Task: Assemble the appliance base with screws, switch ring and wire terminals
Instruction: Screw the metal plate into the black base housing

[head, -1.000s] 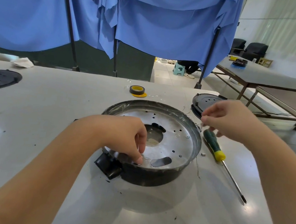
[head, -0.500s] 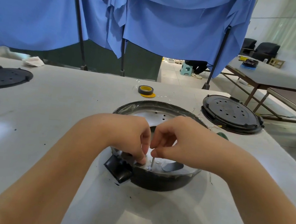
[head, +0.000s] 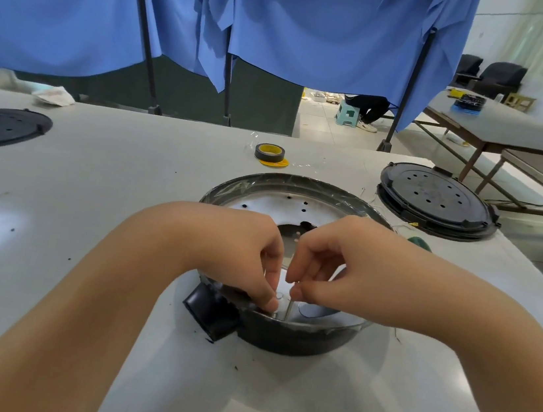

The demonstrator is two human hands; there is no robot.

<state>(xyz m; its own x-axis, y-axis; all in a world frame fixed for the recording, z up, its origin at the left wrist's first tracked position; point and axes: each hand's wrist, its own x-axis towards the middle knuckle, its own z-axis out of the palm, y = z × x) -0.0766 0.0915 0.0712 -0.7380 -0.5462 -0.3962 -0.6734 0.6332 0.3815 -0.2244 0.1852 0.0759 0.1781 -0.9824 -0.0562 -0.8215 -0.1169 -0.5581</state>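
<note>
Black lid (head: 436, 201) & tape roll (head: 269, 152) behind base (head: 299, 195); right hand (head: 351, 268) pinches screw (head: 288, 308), left hand (head: 239, 253) presses.

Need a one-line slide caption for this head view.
Both hands work inside the appliance base: right hand pinches a thin metal pin upright, left hand steadies beside it.

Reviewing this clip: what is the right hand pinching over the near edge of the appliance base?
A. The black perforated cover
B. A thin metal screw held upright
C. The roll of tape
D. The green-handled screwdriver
B: the right hand pinches a thin screw upright just inside the near rim of the appliance base, beside the left hand.
</note>
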